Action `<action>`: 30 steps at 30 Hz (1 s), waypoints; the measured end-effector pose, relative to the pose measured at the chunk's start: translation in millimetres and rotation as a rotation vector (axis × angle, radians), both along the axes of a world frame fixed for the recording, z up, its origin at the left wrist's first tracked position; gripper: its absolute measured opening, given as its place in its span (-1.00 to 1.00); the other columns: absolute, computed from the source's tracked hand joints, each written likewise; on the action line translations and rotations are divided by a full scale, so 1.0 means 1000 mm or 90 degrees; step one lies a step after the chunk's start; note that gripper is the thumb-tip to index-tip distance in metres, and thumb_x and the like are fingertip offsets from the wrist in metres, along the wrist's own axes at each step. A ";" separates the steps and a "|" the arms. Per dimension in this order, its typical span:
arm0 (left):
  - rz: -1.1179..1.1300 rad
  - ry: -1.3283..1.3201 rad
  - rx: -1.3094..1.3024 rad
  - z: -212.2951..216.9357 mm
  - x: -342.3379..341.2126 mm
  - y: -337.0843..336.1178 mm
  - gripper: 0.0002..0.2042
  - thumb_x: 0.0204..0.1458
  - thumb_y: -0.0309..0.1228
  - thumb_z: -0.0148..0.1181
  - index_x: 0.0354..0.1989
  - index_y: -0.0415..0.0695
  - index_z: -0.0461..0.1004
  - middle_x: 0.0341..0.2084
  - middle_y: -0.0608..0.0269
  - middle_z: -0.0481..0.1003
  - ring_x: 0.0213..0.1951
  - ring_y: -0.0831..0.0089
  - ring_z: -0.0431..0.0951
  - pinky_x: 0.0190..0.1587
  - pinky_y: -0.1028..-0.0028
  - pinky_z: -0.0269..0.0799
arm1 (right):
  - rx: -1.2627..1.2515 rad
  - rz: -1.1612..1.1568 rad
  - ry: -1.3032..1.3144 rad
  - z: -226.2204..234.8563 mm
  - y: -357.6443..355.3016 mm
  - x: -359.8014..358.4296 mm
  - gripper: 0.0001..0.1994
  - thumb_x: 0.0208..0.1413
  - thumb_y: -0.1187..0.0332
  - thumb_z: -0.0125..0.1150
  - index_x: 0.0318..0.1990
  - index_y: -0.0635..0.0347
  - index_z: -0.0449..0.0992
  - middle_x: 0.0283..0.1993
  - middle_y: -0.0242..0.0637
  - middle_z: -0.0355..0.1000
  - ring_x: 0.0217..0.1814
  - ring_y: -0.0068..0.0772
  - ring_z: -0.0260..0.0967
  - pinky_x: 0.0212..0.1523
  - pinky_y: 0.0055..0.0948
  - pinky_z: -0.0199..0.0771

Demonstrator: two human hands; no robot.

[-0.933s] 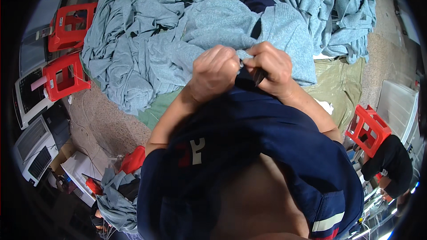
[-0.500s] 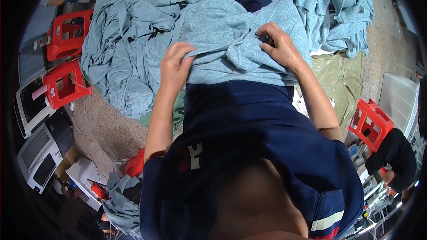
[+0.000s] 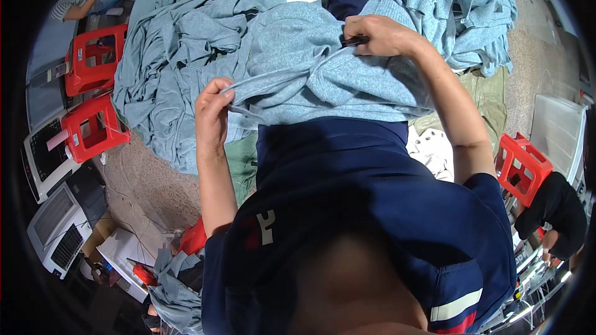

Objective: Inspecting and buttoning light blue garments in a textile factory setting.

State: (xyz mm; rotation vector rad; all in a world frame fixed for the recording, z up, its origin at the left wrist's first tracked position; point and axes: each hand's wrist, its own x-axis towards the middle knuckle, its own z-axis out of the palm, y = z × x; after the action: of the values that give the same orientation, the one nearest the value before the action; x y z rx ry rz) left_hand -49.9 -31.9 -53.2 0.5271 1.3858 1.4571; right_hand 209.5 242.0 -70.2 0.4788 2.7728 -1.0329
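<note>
I see the light blue garment [image 3: 323, 68] now stretched wide over the lap; the left hand [image 3: 212, 111] has moved outward, pinching its edge, and the right hand [image 3: 379, 34] is closed on cloth with a small dark tool [image 3: 354, 41].

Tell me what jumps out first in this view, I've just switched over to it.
The eye goes first to the light blue-grey garment stretched across the middle, the left hand gripping its edge at centre left and the right hand pinching it at upper centre together with a small dark tool. Behind it, heaps of the same blue-grey cloth cover the floor, and bright red plastic stools stand out at the left edge.
</note>
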 end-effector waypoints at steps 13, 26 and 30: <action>-0.063 -0.103 -0.004 0.035 0.017 0.039 -0.77 0.02 -0.48 0.23 -0.17 -0.32 0.48 -0.33 0.23 0.56 -0.28 0.53 0.53 -0.12 0.56 0.38 | 0.136 -0.215 0.353 0.045 -0.025 0.032 -0.74 -0.10 0.63 0.26 -0.20 0.23 0.47 -0.25 -0.16 0.47 -0.23 -0.22 0.51 -0.26 -0.37 0.51; -0.171 -0.056 0.051 0.050 0.090 0.074 -0.80 0.19 -0.42 0.09 -0.13 -0.30 0.47 -0.35 0.40 0.49 -0.29 0.74 0.40 -0.21 0.70 0.30 | 0.219 -0.119 0.618 0.053 -0.109 -0.001 -0.79 -0.15 0.55 0.32 -0.29 0.28 0.50 -0.28 -0.25 0.43 -0.41 -0.39 0.46 -0.53 -0.51 0.50; -0.153 -0.017 0.026 0.046 0.091 0.071 -0.79 0.18 -0.42 0.10 -0.11 -0.31 0.45 -0.36 0.42 0.47 -0.32 0.76 0.37 -0.25 0.70 0.26 | 0.219 -0.108 0.625 0.045 -0.109 -0.001 -0.76 -0.17 0.57 0.29 -0.26 0.29 0.49 -0.27 -0.23 0.42 -0.41 -0.37 0.46 -0.53 -0.51 0.50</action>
State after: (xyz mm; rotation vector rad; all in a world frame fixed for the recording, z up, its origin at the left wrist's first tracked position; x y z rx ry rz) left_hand 41.6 38.8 -6.9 0.6735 1.2290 1.2947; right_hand 208.6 132.7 -25.5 0.2813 3.8797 -1.0026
